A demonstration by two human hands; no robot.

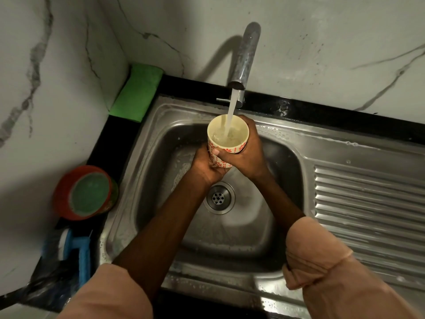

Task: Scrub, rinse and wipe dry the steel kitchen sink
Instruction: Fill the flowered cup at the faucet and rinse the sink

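— Your rolled-up sleeves (322,261) sit closest to the lens, both forearms reaching forward over the basin. What do you see beyond them?

— You have the steel sink (241,238) spread below you, set in a black counter (322,111) against a marble-look wall (57,65). Its basin takes up the middle of the view, and the ribbed drainboard (368,203) runs off to your right. Soapy residue and droplets cling to the rim and to the basin's left wall.

— And the tap?

— You see the faucet (245,54) coming out from the wall side, with a stream of water (232,109) falling straight into the cup (227,139).

— How are your hands placed?

— Your right hand (246,153) is wrapped round the cup's side, thumb across the red-patterned front. Your left hand (207,166) is curled round the cup lower down, from the left and beneath. You hold the cup upright above the basin, partly full of water, directly over the area behind the drain (218,198).

— What lies off to your left?

— You have a folded green cloth (138,93) leaning in the back corner on the counter. Nearer you, an orange-rimmed tub (85,194) of green paste stands beside the sink's left edge. Nearer still, a blue-handled brush (78,256) lies on the counter; its details are blurred.
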